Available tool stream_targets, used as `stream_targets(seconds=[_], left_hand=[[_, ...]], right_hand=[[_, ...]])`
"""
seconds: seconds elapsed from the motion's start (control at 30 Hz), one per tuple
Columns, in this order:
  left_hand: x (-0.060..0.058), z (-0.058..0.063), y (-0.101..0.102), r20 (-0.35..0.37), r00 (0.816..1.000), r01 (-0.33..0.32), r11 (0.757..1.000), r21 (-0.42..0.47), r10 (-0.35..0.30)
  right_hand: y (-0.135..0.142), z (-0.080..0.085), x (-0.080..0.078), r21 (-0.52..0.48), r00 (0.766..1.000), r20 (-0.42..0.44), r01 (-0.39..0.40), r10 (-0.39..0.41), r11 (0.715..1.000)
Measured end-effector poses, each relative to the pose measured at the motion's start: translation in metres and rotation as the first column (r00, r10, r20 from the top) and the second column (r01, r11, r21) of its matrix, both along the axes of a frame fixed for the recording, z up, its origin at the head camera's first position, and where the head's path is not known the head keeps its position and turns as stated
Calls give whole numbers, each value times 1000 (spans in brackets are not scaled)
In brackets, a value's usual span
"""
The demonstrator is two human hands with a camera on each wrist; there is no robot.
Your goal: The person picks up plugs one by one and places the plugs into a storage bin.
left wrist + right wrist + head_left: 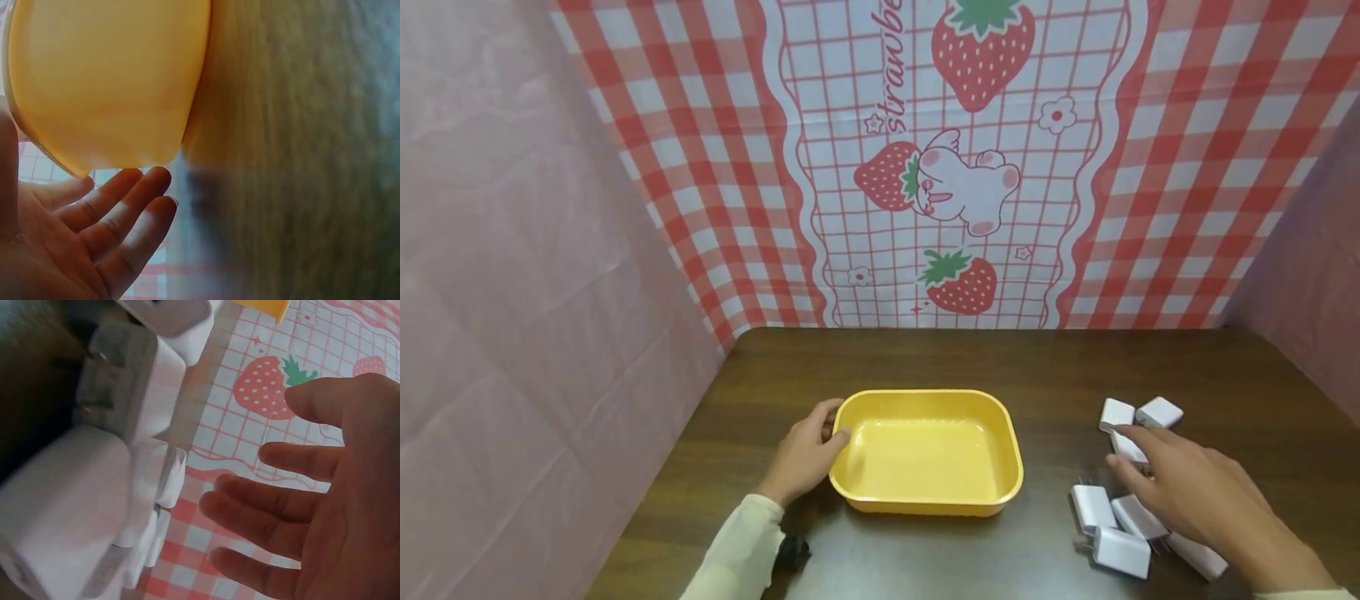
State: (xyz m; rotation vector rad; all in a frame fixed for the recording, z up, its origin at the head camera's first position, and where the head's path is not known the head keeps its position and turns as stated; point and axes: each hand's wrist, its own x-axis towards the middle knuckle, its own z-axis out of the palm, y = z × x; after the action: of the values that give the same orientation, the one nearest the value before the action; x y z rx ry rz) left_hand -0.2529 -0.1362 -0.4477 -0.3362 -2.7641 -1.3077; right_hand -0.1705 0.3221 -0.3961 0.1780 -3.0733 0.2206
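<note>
A yellow plastic tray (925, 507) stands on the table, its inside bare. My left hand (805, 457) holds its left rim, thumb over the edge and fingers against the outer wall; the left wrist view shows the fingertips (159, 181) at that wall. Several white plug-in chargers lie loose to the right, among them one charger (1122, 552) in front and another charger (1159, 412) at the back. Over them hovers my right hand (1202, 483), fingers spread with nothing between them. In the right wrist view, a charger (165, 387) with metal prongs lies beside the hand.
The dark wooden table (1045, 367) ends at a red-and-white strawberry cloth (977, 183) behind. Pink cloth (542, 333) hangs at the left side. A small black object (792, 552) is by the left wrist.
</note>
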Motion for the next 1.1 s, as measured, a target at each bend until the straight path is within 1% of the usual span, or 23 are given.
stream_targets(seconds=[0.1,0.13,0.23,0.4,0.5,0.6,0.73,0.83,0.93,1.03,1.1], left_hand=[[1,-1,2,7,1000,-2,1000,-16,2],[2,-1,3,7,1000,-7,1000,-30,7],[4,-4,3,-7,1000,-15,997,-77,14],[9,-6,4,-33,999,-30,988,-149,25],[9,-4,6,-39,999,-39,986,-165,33],[8,-2,9,-47,998,-45,984,-175,37],[6,-1,13,-65,997,-52,975,-215,39],[6,0,16,-81,996,-58,966,-253,38],[5,1,19,-94,995,-59,961,-270,34],[4,1,21,-95,995,-61,960,-272,37],[3,2,22,-93,995,-63,961,-271,39]], right_hand=[[3,-5,4,-6,1000,11,16,-16,1000],[3,-8,6,-12,1000,1,18,-18,1000],[4,-19,10,-29,999,-35,20,-21,999],[4,-33,16,-25,999,-38,32,-33,999],[4,-37,17,-20,998,-45,40,-41,999],[5,-38,18,-12,998,-26,52,-52,999],[6,-38,21,15,998,-53,22,-21,1000],[6,-38,23,31,996,-87,-3,6,1000],[6,-40,25,23,992,-126,-22,24,1000],[8,-42,29,6,974,-218,-60,60,998],[10,-43,30,6,965,-251,-71,70,997]])
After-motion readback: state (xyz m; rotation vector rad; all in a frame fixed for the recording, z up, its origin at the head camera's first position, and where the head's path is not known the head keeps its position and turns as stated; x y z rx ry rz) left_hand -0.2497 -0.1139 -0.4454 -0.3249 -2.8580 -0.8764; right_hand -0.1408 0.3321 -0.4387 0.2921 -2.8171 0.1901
